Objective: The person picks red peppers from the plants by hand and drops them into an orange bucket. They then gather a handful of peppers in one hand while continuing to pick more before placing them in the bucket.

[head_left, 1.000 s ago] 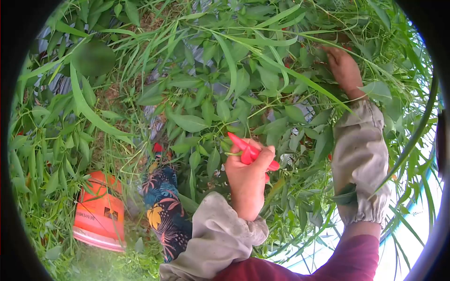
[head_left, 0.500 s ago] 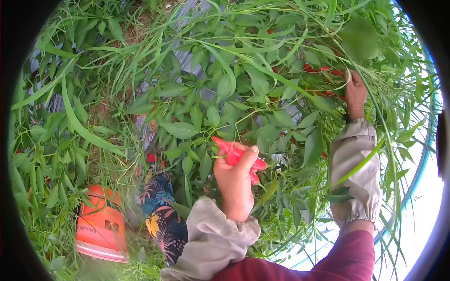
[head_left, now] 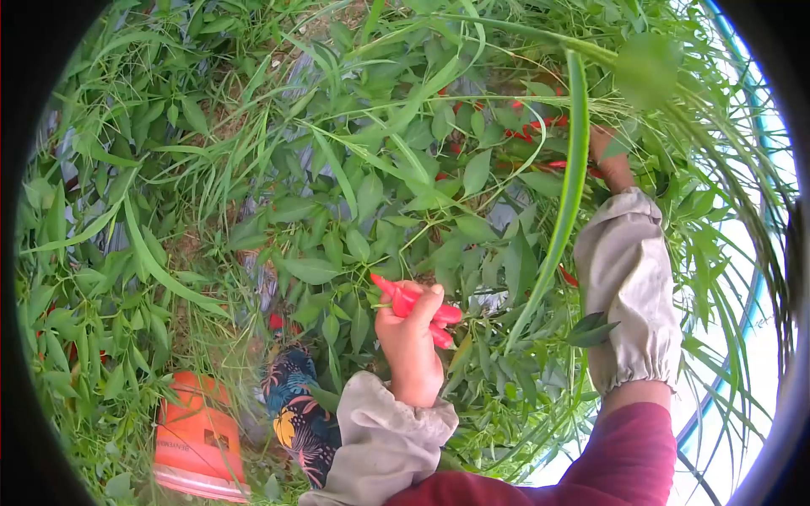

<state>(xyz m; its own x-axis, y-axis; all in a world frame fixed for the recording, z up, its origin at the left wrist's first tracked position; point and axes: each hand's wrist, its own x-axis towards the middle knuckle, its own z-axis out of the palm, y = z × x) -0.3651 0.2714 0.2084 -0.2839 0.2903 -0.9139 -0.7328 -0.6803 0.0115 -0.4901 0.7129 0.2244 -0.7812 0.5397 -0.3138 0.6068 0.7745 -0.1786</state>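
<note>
Several red chili peppers [head_left: 405, 301] stick out from both sides of my left hand [head_left: 411, 350], which is closed around them with the thumb pressed on top. It is held low over the pepper plants. Farther off, my right hand [head_left: 611, 156] reaches in among the foliage, its fingers hidden by leaves and by the plant. Just to its left, more red peppers [head_left: 540, 128] hang between the leaves, close to where the fingers would be. Grey sleeve covers are on both forearms.
An orange bucket [head_left: 198, 434] lies tilted in the grass at lower left, beside a leg in patterned cloth [head_left: 295, 405]. Long grass blades [head_left: 574, 160] cross in front of my right arm. A blue hose or pipe [head_left: 734, 354] curves along the right edge.
My right hand has moved slightly left and deeper into the leaves, so its fingers no longer show. The left hand keeps its peppers. The view has shifted, and a grass blade now crosses it.
</note>
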